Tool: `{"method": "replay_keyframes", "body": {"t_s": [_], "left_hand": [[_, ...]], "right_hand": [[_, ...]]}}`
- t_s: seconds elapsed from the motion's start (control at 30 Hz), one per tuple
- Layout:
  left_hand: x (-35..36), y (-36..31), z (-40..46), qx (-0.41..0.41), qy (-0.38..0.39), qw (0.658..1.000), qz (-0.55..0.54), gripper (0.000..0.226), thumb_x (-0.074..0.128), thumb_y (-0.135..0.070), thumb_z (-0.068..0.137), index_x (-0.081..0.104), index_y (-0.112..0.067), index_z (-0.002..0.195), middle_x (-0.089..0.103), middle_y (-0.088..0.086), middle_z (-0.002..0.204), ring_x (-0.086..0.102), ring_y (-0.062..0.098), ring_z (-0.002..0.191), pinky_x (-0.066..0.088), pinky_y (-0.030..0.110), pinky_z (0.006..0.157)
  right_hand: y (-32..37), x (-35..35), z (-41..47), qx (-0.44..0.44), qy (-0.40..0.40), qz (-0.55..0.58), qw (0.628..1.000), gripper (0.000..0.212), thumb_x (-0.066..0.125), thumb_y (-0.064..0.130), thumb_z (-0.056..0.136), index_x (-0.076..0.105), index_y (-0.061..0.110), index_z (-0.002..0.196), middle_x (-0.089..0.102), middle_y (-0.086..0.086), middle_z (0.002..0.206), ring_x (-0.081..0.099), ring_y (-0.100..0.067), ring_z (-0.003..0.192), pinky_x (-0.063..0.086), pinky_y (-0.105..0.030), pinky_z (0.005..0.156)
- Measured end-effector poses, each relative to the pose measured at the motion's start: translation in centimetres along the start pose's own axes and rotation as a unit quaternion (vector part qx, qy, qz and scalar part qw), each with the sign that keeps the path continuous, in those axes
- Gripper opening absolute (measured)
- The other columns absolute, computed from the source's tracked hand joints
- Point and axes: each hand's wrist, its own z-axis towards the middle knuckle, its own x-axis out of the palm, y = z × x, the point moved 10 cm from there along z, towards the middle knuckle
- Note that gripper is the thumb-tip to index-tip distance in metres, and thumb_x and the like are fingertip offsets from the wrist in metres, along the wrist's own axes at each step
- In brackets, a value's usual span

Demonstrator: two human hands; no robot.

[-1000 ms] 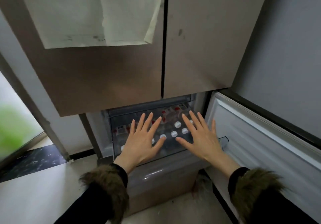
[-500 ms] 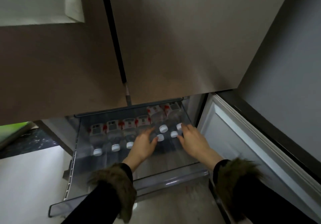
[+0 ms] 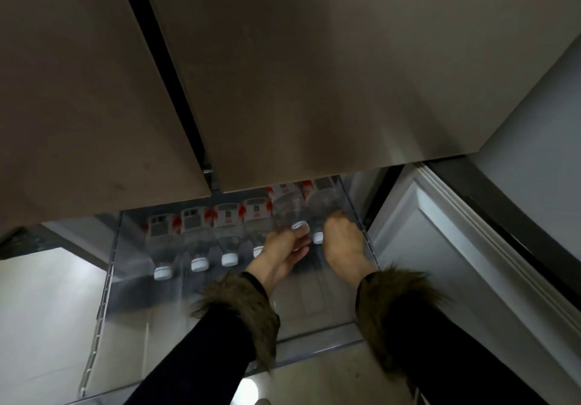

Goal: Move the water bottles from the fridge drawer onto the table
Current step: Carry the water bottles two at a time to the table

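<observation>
Fridge drawer (image 3: 314,338) open, bottle (image 3: 287,208) bases hidden under fridge doors (image 3: 283,74), left hand (image 3: 279,250) fingers apparently curled on one neck, right hand (image 3: 341,244) fingers gripping the end bottle (image 3: 323,203).

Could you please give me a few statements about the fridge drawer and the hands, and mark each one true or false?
1. The clear fridge drawer is pulled out. True.
2. The water bottles stand upright in the drawer. False: they lie on their sides in a row, white caps toward the person.
3. The left hand reaches for a bottle near the right end of the row. True.
4. The right hand rests on the lower fridge door. False: it is in the drawer, at the rightmost bottle.
5. The upper fridge doors are open. False: both are closed.
</observation>
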Motion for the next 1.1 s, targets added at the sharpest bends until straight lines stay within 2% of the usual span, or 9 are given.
{"method": "replay_keyframes", "body": {"t_s": [0.1, 0.23, 0.33, 0.47, 0.63, 0.73, 0.9, 0.97, 1.1], "left_hand": [[-1.5, -0.3, 0.1, 0.014, -0.022, 1.0, 0.009, 0.003, 0.061, -0.012, 0.087, 0.06, -0.012, 0.083, 0.06, 0.004, 0.076, 0.054, 0.015, 0.069, 0.044, 0.024, 0.065], [-5.2, -1.7, -0.3, 0.052, -0.081, 0.99, 0.106, 0.017, 0.064, -0.023, 0.086, 0.062, -0.009, 0.096, 0.063, 0.006, 0.084, 0.056, 0.016, 0.072, 0.044, 0.024, 0.061], [-6.8, -3.5, -1.6, 0.097, -0.098, 0.975, 0.176, 0.018, 0.065, -0.022, 0.085, 0.059, -0.009, 0.075, 0.058, 0.005, 0.07, 0.053, 0.015, 0.061, 0.043, 0.021, 0.056], [-8.7, -6.2, -5.1, 0.175, -0.158, 0.921, 0.311, 0.026, 0.066, -0.031, 0.082, 0.062, -0.005, 0.082, 0.062, 0.007, 0.076, 0.065, 0.027, 0.078, 0.043, 0.025, 0.058], [-9.5, -10.8, -12.7, 0.294, -0.228, 0.833, 0.41, 0.035, 0.062, -0.029, 0.085, 0.054, -0.003, 0.107, 0.061, 0.011, 0.096, 0.059, 0.023, 0.084, 0.04, 0.024, 0.065], [-8.5, -12.8, -16.7, 0.379, -0.223, 0.792, 0.424, 0.022, 0.061, -0.029, 0.087, 0.05, -0.012, 0.094, 0.055, -0.001, 0.084, 0.048, 0.003, 0.064, 0.033, 0.012, 0.049], [-6.5, -13.6, -18.6, 0.415, -0.188, 0.749, 0.481, 0.026, 0.063, -0.034, 0.084, 0.051, -0.012, 0.087, 0.058, 0.0, 0.077, 0.054, 0.015, 0.067, 0.035, 0.019, 0.051], [-6.3, -12.7, -18.3, 0.403, -0.175, 0.74, 0.51, 0.026, 0.062, -0.036, 0.083, 0.049, -0.014, 0.084, 0.058, 0.001, 0.075, 0.053, 0.015, 0.065, 0.031, 0.019, 0.047], [-6.6, -11.0, -17.6, 0.368, -0.138, 0.741, 0.545, 0.026, 0.064, -0.038, 0.082, 0.05, -0.016, 0.087, 0.061, 0.002, 0.081, 0.058, 0.019, 0.073, 0.042, 0.026, 0.058]], "right_hand": [[0.0, -0.3, 0.2, -0.008, -0.012, -0.002, 1.0, 0.026, 0.04, 0.004, 0.096, 0.048, -0.003, 0.119, 0.06, -0.017, 0.119, 0.061, -0.028, 0.106, 0.05, -0.034, 0.082], [-0.4, -0.9, -0.3, 0.009, -0.024, 0.072, 0.997, 0.024, 0.048, 0.01, 0.095, 0.051, -0.001, 0.116, 0.063, -0.017, 0.113, 0.063, -0.03, 0.101, 0.051, -0.034, 0.077], [-0.4, -1.7, -1.4, 0.006, -0.039, 0.113, 0.993, 0.034, 0.054, 0.017, 0.091, 0.045, -0.001, 0.119, 0.06, -0.018, 0.116, 0.062, -0.032, 0.102, 0.051, -0.036, 0.078], [-0.1, -3.4, -4.4, -0.01, -0.061, 0.168, 0.984, 0.043, 0.061, 0.028, 0.084, 0.042, 0.001, 0.112, 0.062, -0.018, 0.107, 0.062, -0.034, 0.095, 0.046, -0.033, 0.068], [0.7, -7.1, -7.9, -0.045, -0.095, 0.199, 0.974, 0.041, 0.058, 0.028, 0.084, 0.041, 0.001, 0.111, 0.063, -0.019, 0.104, 0.061, -0.036, 0.091, 0.039, -0.031, 0.062], [0.9, -10.4, -9.6, -0.078, -0.145, 0.186, 0.969, 0.033, 0.054, 0.031, 0.087, 0.04, 0.006, 0.103, 0.062, -0.017, 0.102, 0.059, -0.037, 0.089, 0.035, -0.032, 0.061], [1.8, -13.3, -11.5, -0.141, -0.189, 0.122, 0.964, 0.028, 0.051, 0.034, 0.09, 0.039, 0.01, 0.096, 0.062, -0.014, 0.103, 0.059, -0.037, 0.091, 0.032, -0.032, 0.063], [1.7, -12.9, -11.5, -0.14, -0.174, 0.119, 0.967, 0.031, 0.052, 0.034, 0.089, 0.043, 0.007, 0.101, 0.062, -0.015, 0.105, 0.059, -0.037, 0.093, 0.033, -0.032, 0.065], [2.3, -10.8, -12.1, -0.161, -0.117, 0.117, 0.973, 0.036, 0.053, 0.038, 0.088, 0.046, 0.007, 0.105, 0.063, -0.014, 0.106, 0.06, -0.034, 0.095, 0.041, -0.033, 0.068]]}}
